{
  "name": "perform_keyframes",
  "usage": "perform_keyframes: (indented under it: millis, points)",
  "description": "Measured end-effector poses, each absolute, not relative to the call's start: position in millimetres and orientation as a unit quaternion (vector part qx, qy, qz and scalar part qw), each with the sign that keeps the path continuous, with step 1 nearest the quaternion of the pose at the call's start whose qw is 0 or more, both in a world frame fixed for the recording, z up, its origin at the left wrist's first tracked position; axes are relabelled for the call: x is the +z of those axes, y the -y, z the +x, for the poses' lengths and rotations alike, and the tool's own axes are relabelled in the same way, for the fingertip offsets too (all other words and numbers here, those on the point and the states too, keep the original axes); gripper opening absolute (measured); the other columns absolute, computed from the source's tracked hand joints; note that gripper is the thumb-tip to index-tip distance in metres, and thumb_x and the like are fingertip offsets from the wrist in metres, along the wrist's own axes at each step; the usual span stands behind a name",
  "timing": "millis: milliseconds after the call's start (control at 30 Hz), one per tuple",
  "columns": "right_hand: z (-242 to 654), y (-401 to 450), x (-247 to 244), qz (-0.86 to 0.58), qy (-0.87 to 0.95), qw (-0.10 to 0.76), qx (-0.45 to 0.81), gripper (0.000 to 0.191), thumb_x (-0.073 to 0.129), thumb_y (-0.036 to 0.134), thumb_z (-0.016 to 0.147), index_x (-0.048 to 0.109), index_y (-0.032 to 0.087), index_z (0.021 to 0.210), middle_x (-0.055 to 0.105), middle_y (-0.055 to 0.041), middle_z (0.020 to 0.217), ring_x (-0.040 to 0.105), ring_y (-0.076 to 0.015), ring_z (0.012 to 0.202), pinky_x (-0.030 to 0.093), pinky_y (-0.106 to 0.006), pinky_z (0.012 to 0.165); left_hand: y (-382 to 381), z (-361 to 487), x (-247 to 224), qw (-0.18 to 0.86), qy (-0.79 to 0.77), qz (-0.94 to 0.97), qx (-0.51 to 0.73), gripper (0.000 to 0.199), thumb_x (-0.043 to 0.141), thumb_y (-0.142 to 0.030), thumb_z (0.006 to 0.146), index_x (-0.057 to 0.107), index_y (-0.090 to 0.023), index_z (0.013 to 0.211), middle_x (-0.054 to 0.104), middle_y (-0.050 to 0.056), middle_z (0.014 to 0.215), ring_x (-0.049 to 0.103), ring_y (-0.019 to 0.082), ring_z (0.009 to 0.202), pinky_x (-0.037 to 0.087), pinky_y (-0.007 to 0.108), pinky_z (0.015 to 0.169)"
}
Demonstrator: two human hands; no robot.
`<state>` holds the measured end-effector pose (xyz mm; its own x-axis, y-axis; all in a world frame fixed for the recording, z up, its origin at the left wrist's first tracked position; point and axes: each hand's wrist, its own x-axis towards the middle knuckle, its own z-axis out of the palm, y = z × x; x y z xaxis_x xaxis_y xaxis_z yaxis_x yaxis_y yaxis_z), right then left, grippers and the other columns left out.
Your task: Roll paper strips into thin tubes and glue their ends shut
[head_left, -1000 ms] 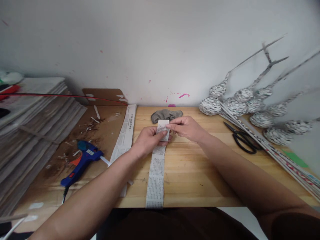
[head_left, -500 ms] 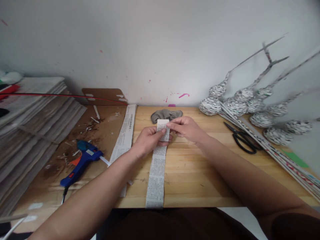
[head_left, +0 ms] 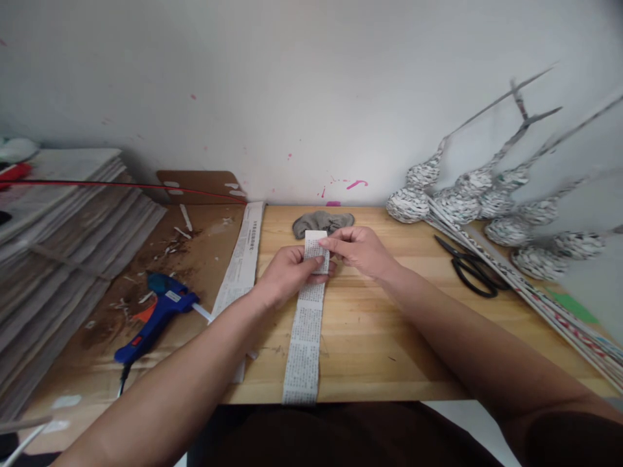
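Observation:
A long strip of newspaper (head_left: 304, 344) runs from the near edge of the wooden table up to both hands. My left hand (head_left: 293, 269) pinches the strip near its far end, thumb on top and fingers beneath. The thumb and fingers of my right hand (head_left: 357, 251) grip the right edge of that same far end. The end stands up slightly and shows a pale blank margin at its top. Just behind it lies a crumpled grey cloth (head_left: 324, 222). Some right-hand fingers are partly hidden behind the paper.
Left are a blue glue gun (head_left: 158, 318), cardboard (head_left: 141, 237) with scraps, a stack of newspapers (head_left: 63, 259) and more cut newspaper (head_left: 243, 259). Right are black scissors (head_left: 472, 272), rolled paper sticks (head_left: 525, 292) and several woven paper gourds (head_left: 409, 205) against the wall.
Almost nothing differs. Both hands keep their hold on the strip's far end, and the right thumb has shifted slightly left over the paper. The whole view has drifted a little.

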<state>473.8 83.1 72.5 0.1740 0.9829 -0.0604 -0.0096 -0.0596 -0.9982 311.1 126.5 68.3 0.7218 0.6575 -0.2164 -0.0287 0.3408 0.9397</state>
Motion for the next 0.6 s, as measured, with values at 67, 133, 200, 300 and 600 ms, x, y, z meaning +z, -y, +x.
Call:
perform_keyframes:
  millis: [67,133,200,300,600]
  points:
    - [472,-82,74,-0.557,0.432,0.529,0.472,0.030,0.079,0.041,0.064,0.064,0.015,0.067,0.057,0.0035,0.053,0.047,-0.0060,0.044,0.035,-0.020,0.041,-126,311,68,0.762,-0.294,0.533,0.224,0.020,0.070,-0.026,0.076,0.070,-0.011,0.089,0.072,0.008,0.082,0.068,0.017,0.079,0.054,0.034,0.081]
    - [470,-82,74,-0.556,0.426,0.533,0.475,0.031,0.080,0.041,0.063,0.061,0.015,0.064,0.056,0.0039,0.052,0.047,-0.0062,0.042,0.036,-0.020,0.039,-125,311,69,0.761,-0.290,0.537,0.221,0.020,0.070,-0.025,0.076,0.070,-0.011,0.090,0.072,0.007,0.083,0.068,0.017,0.079,0.053,0.034,0.082]
    - [468,-81,74,-0.549,0.420,0.538,0.482,0.032,0.080,0.041,0.062,0.059,0.016,0.063,0.057,0.0034,0.053,0.049,-0.0071,0.041,0.038,-0.021,0.039,-125,311,69,0.758,-0.286,0.544,0.220,0.020,0.070,-0.024,0.076,0.070,-0.011,0.091,0.072,0.007,0.085,0.067,0.016,0.081,0.053,0.032,0.082]
    - [468,-82,73,-0.530,0.413,0.540,0.507,0.033,0.081,0.041,0.061,0.059,0.017,0.064,0.058,0.0027,0.054,0.053,-0.0094,0.043,0.043,-0.023,0.042,-124,311,70,0.754,-0.280,0.551,0.221,0.022,0.070,-0.025,0.076,0.070,-0.011,0.093,0.072,0.008,0.087,0.066,0.016,0.083,0.053,0.031,0.080]
    - [485,-84,77,-0.543,0.480,0.483,0.491,0.026,0.077,0.037,0.066,0.072,0.015,0.078,0.060,0.0017,0.059,0.049,-0.0069,0.051,0.035,-0.021,0.045,-127,311,68,0.746,-0.313,0.539,0.236,0.026,0.070,-0.032,0.077,0.069,-0.011,0.092,0.072,0.008,0.080,0.067,0.017,0.076,0.055,0.033,0.075]
